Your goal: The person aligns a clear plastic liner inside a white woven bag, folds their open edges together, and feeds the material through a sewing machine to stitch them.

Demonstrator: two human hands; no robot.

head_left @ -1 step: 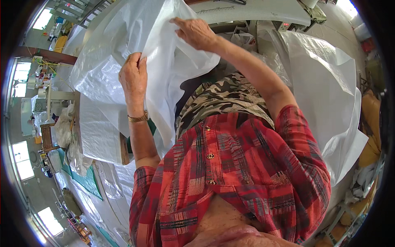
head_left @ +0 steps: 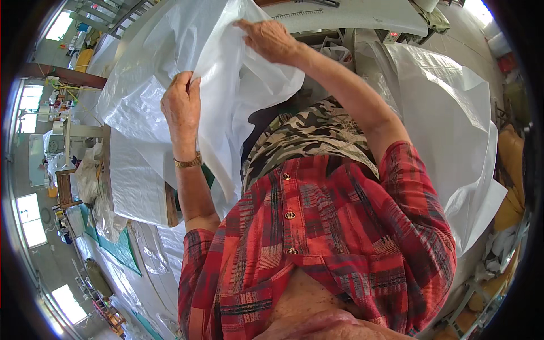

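A large translucent white plastic sheet point(head_left: 218, 85) hangs in folds in front of me, spread over the work surface and down toward my lap. My left hand point(head_left: 182, 107), with a gold-coloured watch point(head_left: 188, 161) on its wrist, pinches a folded edge of the sheet between thumb and fingers. Farther up and to the right, my right hand point(head_left: 268, 39) grips the same sheet near its upper fold, its index finger lying stretched along the plastic. The tips of its other fingers are partly hidden.
At the far side is a pale table top point(head_left: 368, 17) with a ruler scale point(head_left: 297, 13). More white sheeting point(head_left: 442, 113) lies to my right. A wooden table edge point(head_left: 170, 207) shows by my left forearm. A reddish-brown beam point(head_left: 65, 75) juts in from the left.
My left hand has shifted slightly left with the sheet's edge. My right hand has moved a little up and left. The rest looks the same.
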